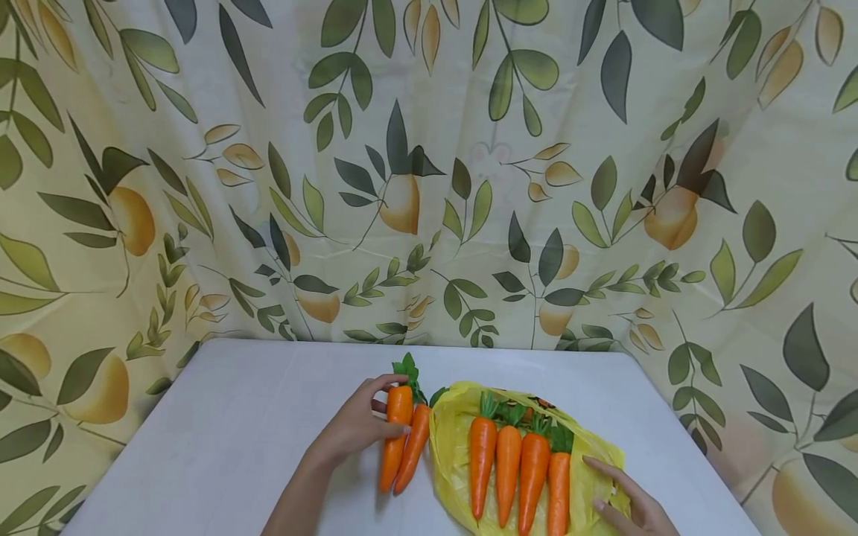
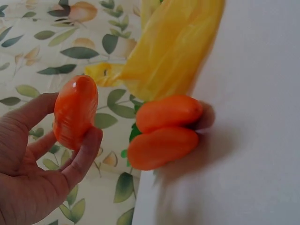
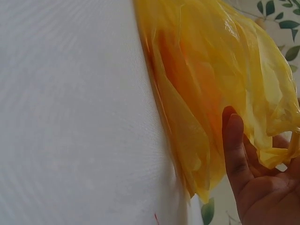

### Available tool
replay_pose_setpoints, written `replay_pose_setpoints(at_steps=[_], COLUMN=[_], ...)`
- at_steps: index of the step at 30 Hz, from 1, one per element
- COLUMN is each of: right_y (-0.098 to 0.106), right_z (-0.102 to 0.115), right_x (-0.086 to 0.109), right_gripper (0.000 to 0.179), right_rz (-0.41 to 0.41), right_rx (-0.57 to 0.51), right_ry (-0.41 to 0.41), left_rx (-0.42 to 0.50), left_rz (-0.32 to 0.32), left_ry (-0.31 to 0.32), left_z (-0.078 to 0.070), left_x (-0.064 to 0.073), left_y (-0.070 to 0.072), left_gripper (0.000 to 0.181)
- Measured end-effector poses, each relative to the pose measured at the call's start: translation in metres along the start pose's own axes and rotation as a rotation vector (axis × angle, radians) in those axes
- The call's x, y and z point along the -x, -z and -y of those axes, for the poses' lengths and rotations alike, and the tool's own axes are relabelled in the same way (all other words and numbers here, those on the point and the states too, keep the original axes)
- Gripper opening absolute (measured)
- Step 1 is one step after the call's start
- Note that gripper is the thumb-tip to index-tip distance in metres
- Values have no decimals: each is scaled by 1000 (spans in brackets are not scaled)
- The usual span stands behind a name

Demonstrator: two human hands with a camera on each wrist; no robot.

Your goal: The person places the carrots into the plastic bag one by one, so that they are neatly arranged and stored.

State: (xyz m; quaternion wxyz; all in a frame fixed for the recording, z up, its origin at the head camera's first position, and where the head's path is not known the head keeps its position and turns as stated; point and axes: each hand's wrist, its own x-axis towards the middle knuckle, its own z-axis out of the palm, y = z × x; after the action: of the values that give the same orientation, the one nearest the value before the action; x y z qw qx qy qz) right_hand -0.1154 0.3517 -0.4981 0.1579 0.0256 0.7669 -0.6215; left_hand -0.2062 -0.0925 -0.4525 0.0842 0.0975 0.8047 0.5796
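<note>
My left hand (image 1: 351, 432) pinches an orange carrot (image 2: 76, 112) between thumb and fingers, its tip toward the left wrist camera. Two more carrots (image 2: 164, 149) lie side by side on the white table, with green leafy tops, just beyond the held one. To their right a yellow plastic bag (image 1: 450, 461) is spread out, and several carrots (image 1: 534, 476) lie in a row on it, leaves pointing away from me. At the bag's right edge is my right hand (image 1: 633, 502), fingers extended against the plastic, with a handle loop (image 3: 276, 157) beside the fingers.
The white table (image 1: 255, 417) reaches back to a curtain (image 1: 429, 246) printed with leaves and fruit, which also hangs along both sides. Dark reddish printing (image 1: 541, 402) shows at the bag's far rim.
</note>
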Motion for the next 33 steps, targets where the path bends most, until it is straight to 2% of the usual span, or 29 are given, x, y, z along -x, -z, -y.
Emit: replay_pose_setpoints(at_steps=[4, 9, 18, 26, 33], right_y=[-1, 0, -2, -3, -4], right_z=[0, 0, 1, 2, 3], right_x=[0, 1, 1, 1, 1], right_gripper=[67, 62, 74, 72, 76], right_rz=[1, -2, -17, -22, -40], right_rx=[7, 4, 22, 29, 45], right_ry=[7, 13, 12, 16, -13], left_rx=[17, 35, 36, 32, 10], left_rz=[10, 22, 33, 67, 85], left_ry=[-22, -28, -19, -26, -33], left_z=[-10, -19, -26, -36, -39], left_x=[1, 1, 0, -3, -6], left_y=[-2, -8, -22, -30, -46], left_gripper=[72, 69, 66, 62, 61])
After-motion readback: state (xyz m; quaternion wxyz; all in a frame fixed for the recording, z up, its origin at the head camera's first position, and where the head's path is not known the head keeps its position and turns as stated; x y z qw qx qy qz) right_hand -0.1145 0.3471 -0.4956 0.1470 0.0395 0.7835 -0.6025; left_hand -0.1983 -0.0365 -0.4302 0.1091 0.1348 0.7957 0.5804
